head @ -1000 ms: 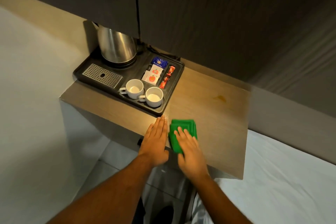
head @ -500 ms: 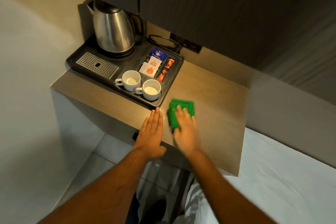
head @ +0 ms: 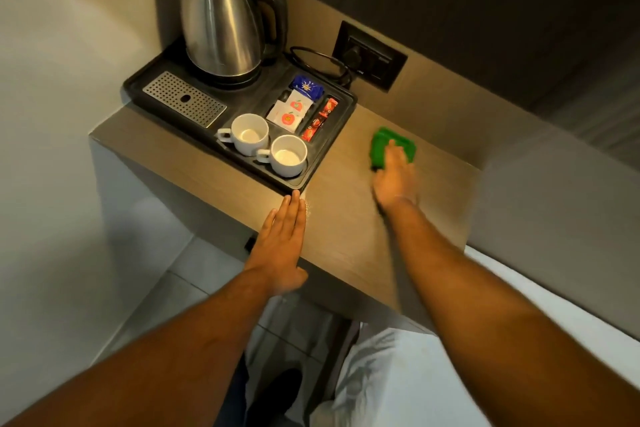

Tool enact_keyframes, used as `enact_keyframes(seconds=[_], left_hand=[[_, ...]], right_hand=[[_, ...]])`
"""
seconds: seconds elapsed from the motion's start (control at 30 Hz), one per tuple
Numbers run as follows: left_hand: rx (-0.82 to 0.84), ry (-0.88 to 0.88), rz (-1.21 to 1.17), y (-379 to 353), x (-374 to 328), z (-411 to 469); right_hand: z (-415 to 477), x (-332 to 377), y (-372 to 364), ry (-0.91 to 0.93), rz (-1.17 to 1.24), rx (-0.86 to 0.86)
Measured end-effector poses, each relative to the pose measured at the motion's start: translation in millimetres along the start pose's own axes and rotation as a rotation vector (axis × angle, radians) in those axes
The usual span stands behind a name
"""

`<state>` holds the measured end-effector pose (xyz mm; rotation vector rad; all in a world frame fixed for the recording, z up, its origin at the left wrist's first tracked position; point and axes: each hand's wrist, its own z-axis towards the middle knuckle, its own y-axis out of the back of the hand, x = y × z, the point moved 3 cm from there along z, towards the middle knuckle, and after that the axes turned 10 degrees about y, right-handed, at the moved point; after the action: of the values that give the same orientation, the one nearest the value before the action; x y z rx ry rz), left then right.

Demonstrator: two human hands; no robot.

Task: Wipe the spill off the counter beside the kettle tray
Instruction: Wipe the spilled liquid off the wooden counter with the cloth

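Observation:
A folded green cloth [head: 381, 146] lies on the wooden counter [head: 346, 225], just right of the black kettle tray [head: 332, 139]. My right hand [head: 394, 180] presses flat on the cloth's near part, blurred by motion. My left hand [head: 282, 239] rests flat on the counter's front edge, fingers together, fingertips almost touching the tray's near corner. A few pale specks show on the wood beside those fingertips. No spill is clearly visible elsewhere; the hand and cloth cover part of the surface.
On the tray stand a steel kettle [head: 221, 17], two white cups [head: 251, 133] [head: 287, 154], sachets [head: 291, 111] and a metal drip grille [head: 183, 102]. A wall socket [head: 370, 59] with a plugged cord sits behind. White bedding [head: 519, 288] borders the counter's right side.
My right hand has pushed the green cloth away from the front edge, toward the back and right of the counter. My left hand has stayed at the edge. The camera has moved closer.

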<state>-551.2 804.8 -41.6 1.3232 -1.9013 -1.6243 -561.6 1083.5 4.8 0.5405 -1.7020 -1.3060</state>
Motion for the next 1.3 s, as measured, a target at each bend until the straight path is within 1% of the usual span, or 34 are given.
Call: enact_keyframes(seconds=[0.1,0.17,0.2,0.27,0.33,0.37,0.43,0.47,0.53,0.63,0.73,0.8,0.9,1.0,1.07,1.1,1.17,1.2,1.23,1.3], left_hand=[[0.016,0.0,0.01,0,-1,1],[0.025,0.012,0.0,1,-1,0],[0.025,0.015,-0.007,1,-2,0],[0.024,0.007,-0.019,2,-2,-1],[0.03,0.0,-0.041,3,-1,-2],[0.024,-0.005,-0.051,3,0,-2],[0.008,-0.017,-0.073,3,0,-3],[0.0,-0.022,-0.084,2,0,-3],[-0.014,-0.026,-0.082,1,2,-2],[-0.026,-0.026,-0.04,-3,1,0],[-0.027,-0.014,-0.014,-7,1,3],[-0.03,-0.01,-0.005,-8,2,2],[-0.032,0.003,-0.003,-8,1,3],[-0.022,0.001,0.001,-8,1,2],[-0.015,0.0,0.006,-9,2,3],[-0.009,0.005,0.005,-9,3,2],[0.019,-0.002,0.029,-5,2,4],[0.057,-0.006,0.039,-4,3,4],[0.087,-0.012,0.05,-2,4,4],[0.112,-0.011,0.075,4,9,1]], right_hand=[[-9,-84,41,-0.232,0.033,-0.036],[-49,-102,46,-0.284,0.074,-0.056],[-76,-102,40,-0.276,0.083,-0.085],[-141,-83,12,-0.22,0.081,-0.123],[-198,-41,-27,-0.128,0.123,-0.047],[-216,-16,-44,-0.029,0.127,-0.002],[-219,24,-65,0.171,0.108,0.051],[-204,35,-68,0.22,0.106,0.058],[-154,43,-62,0.244,0.084,0.041],[-63,13,-32,0.136,0.07,0.025],[-11,-65,6,-0.098,0.019,0.037],[-19,-111,24,-0.227,0.025,0.002],[-85,-124,24,-0.297,0.066,-0.069],[-172,-91,-1,-0.306,0.108,-0.158],[-212,-44,-33,-0.281,0.146,-0.149],[-224,-14,-50,-0.229,0.181,-0.128],[-233,41,-74,-0.074,0.206,-0.085],[-235,59,-81,-0.028,0.196,-0.054],[-234,70,-81,-0.022,0.193,-0.023],[-229,76,-72,-0.071,0.204,0.03]])
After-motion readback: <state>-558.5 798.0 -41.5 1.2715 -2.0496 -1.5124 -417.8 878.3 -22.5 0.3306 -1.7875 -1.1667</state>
